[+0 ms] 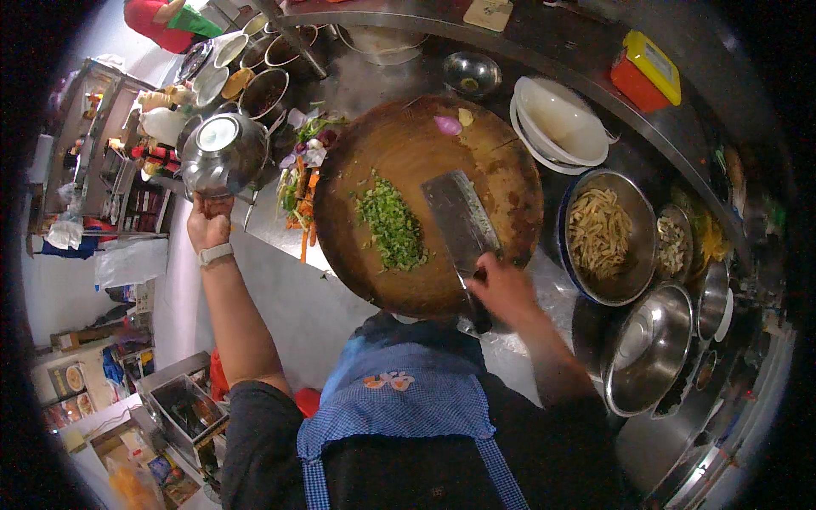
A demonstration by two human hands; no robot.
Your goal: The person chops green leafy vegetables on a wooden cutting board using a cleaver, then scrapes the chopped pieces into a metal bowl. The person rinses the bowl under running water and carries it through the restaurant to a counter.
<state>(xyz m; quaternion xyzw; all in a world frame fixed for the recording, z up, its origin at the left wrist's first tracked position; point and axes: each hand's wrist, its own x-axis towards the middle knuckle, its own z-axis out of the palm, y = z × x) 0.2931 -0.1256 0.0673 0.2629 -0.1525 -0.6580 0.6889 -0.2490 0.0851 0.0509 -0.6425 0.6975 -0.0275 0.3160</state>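
Observation:
A thick round wooden chopping board (425, 136) fills the middle of the counter. On its left half lies a heap of chopped green scallions (391, 225). A broad cleaver (455, 217) rests over the board's right half, green bits stuck to its blade. My right hand (503, 287) is closed at the cleaver's handle, fingers near where handle meets blade. Off to the left, my left hand (209, 223) grips the near rim of a shiny steel bowl (223, 166), clear of the board. A purple shallot piece (447, 126) and garlic cloves (465, 117) sit at the board's far edge.
Vegetable scraps (302, 183) lie left of the board. White bowls (561, 119), a basin of pale cut strips (599, 229) and an empty steel basin (648, 348) stand on the right. Pots (263, 93) line the far left; a small steel bowl (472, 74) sits beyond the board.

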